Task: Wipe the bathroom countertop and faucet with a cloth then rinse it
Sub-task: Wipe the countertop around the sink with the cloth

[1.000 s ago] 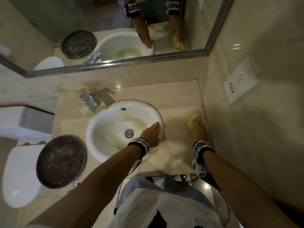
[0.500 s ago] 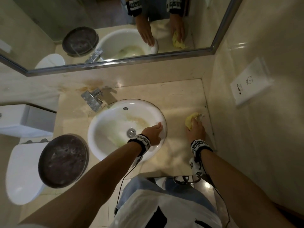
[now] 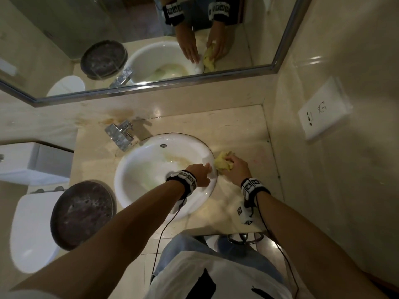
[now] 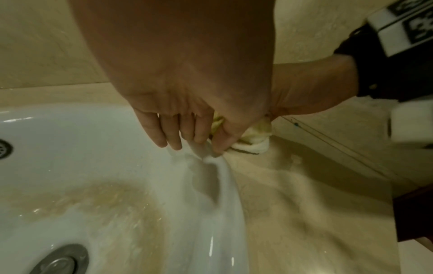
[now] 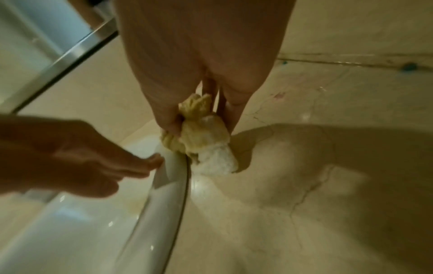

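Note:
A crumpled yellow cloth point(image 3: 222, 161) point(image 4: 255, 142) point(image 5: 206, 140) lies on the beige countertop point(image 3: 237, 130) point(image 5: 281, 185), pressed against the right rim of the white sink point(image 3: 140, 165) point(image 4: 93, 139) point(image 5: 164, 194). My right hand point(image 3: 235, 169) point(image 5: 201, 118) grips it between thumb and fingers. My left hand point(image 3: 199, 172) point(image 4: 185, 129) point(image 5: 93, 157) rests on the same rim just left of the cloth, its fingers straight over the basin side and its thumb on the rim. The chrome faucet point(image 3: 121, 134) stands at the sink's back left, away from both hands.
A dark round lid point(image 3: 83, 214) lies on the white toilet point(image 3: 30, 234) to the left. The mirror point(image 3: 151, 39) runs along the back wall. The right wall with a white socket plate point(image 3: 323, 108) stands close by. A metal ring point(image 3: 246, 237) hangs below the counter's front edge.
My right hand slid the cloth left across the counter, from near the right wall to the sink's rim. My left hand stayed on the rim.

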Demonstrator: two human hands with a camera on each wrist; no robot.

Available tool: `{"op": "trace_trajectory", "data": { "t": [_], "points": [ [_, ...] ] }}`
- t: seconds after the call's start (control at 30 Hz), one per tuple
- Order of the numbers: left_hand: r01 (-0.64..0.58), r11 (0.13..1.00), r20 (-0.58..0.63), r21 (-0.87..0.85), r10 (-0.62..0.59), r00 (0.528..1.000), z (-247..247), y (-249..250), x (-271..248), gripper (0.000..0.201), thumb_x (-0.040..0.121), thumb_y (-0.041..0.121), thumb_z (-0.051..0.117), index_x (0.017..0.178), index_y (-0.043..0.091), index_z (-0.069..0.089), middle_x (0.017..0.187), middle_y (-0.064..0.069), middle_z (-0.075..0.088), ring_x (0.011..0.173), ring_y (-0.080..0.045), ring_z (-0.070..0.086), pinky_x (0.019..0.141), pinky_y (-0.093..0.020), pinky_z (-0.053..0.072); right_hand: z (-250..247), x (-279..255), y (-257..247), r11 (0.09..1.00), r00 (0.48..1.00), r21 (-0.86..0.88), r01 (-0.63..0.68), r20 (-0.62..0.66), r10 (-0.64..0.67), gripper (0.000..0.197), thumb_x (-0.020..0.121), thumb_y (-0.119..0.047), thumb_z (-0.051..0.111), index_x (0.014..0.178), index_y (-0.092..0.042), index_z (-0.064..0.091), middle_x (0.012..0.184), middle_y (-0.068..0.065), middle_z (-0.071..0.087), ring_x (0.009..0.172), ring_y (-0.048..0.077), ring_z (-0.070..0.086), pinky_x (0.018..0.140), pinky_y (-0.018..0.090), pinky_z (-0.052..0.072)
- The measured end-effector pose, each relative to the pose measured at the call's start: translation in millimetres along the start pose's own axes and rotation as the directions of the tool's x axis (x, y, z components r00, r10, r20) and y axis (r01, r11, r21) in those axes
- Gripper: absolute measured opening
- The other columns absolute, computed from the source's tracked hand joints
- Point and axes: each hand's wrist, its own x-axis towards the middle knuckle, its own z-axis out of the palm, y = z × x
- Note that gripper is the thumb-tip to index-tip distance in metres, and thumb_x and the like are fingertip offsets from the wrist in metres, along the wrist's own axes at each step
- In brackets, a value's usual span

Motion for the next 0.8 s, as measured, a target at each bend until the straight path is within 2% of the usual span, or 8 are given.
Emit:
{"op": "trace_trajectory", "data": {
  "t": [0.07,0.13,0.23,0.33,0.4,0.47,0.57,0.8],
  "points": [
    [-0.003,1.000,0.009,0.016,0.002,1.000,-2.5,-3.3,2.1,0.068,0.094,0.035,0.050,0.154,0.017,0.025,0.122,-0.009,0.062,0.110,-0.028,0.061,0.086,-0.038,0.055,-12.4,-4.7,-1.8,0.980,0.987,0.198,-0.017,-0.154,0.049,0.036,0.078,-0.013,0.081,0.111,-0.015,0.068,0.104,0.002,0.069,0.097,0.024,0.067,0.074,0.022,0.052],
    [-0.011,1.000,0.010,0.020,0.011,1.000,-4.8,-5.8,2.6,0.067,0.094,0.033,0.050,0.155,0.018,0.026,0.123,-0.009,0.062,0.111,-0.027,0.061,0.084,-0.034,0.053,-29.3,-9.6,0.9,0.955,0.936,0.297,0.001,-0.336,0.103,0.030,0.078,-0.010,0.079,0.105,-0.016,0.067,0.099,0.002,0.068,0.093,0.025,0.066,0.069,0.021,0.049],
    [-0.013,1.000,0.008,0.022,0.013,1.000,-6.1,-7.2,0.4,0.067,0.095,0.032,0.051,0.156,0.021,0.026,0.128,-0.008,0.060,0.115,-0.026,0.060,0.086,-0.033,0.050,-50.7,-9.6,19.5,0.963,0.850,0.270,-0.018,-0.503,0.157,0.037,0.082,-0.019,0.076,0.117,-0.014,0.063,0.113,0.008,0.066,0.100,0.028,0.062,0.080,0.032,0.050],
    [-0.007,1.000,0.018,0.008,0.007,1.000,-6.7,-4.0,-3.4,0.068,0.093,0.032,0.052,0.155,0.020,0.026,0.120,-0.007,0.063,0.106,-0.026,0.062,0.083,-0.034,0.055,-55.0,-2.1,44.6,0.970,0.844,0.065,-0.236,-0.481,0.238,0.064,0.086,-0.020,0.070,0.145,-0.011,0.047,0.143,0.018,0.048,0.126,0.039,0.050,0.103,0.047,0.046],
    [-0.008,1.000,0.026,-0.007,0.008,1.000,-7.6,-1.4,-5.5,0.068,0.092,0.032,0.053,0.152,0.017,0.027,0.113,-0.007,0.064,0.100,-0.026,0.063,0.080,-0.035,0.056,-48.3,0.1,52.5,0.929,0.849,-0.122,-0.349,-0.460,0.259,0.077,0.086,-0.021,0.071,0.154,-0.007,0.035,0.151,0.021,0.036,0.134,0.042,0.040,0.106,0.048,0.039],
    [0.001,1.000,0.030,-0.018,-0.001,1.000,-8.5,0.4,-6.6,0.068,0.090,0.032,0.053,0.150,0.016,0.027,0.108,-0.007,0.064,0.095,-0.025,0.064,0.077,-0.035,0.057,-41.9,0.2,54.1,0.903,0.854,-0.252,-0.348,-0.482,0.195,0.087,0.085,-0.026,0.072,0.157,-0.010,0.026,0.154,0.019,0.030,0.136,0.042,0.037,0.107,0.050,0.038],
    [0.011,0.999,0.036,-0.041,-0.009,0.999,-9.0,1.0,-7.3,0.070,0.089,0.032,0.054,0.151,0.015,0.025,0.103,-0.005,0.064,0.091,-0.023,0.064,0.077,-0.035,0.058,-36.3,7.1,56.6,0.869,0.908,-0.418,-0.264,-0.411,0.079,0.088,0.085,-0.033,0.074,0.157,-0.023,0.025,0.161,0.018,0.022,0.142,0.042,0.030,0.113,0.054,0.033],
    [-0.011,1.000,0.029,-0.022,0.012,1.000,-5.4,-0.7,-9.8,0.074,0.090,0.029,0.053,0.153,0.015,0.019,0.108,-0.006,0.065,0.093,-0.025,0.064,0.073,-0.033,0.054,-33.1,31.6,66.4,0.913,0.929,-0.332,-0.237,-0.352,0.113,0.078,0.090,-0.015,0.068,0.157,-0.022,0.029,0.166,0.017,0.010,0.146,0.045,0.026,0.117,0.053,0.032]
  ]
}}
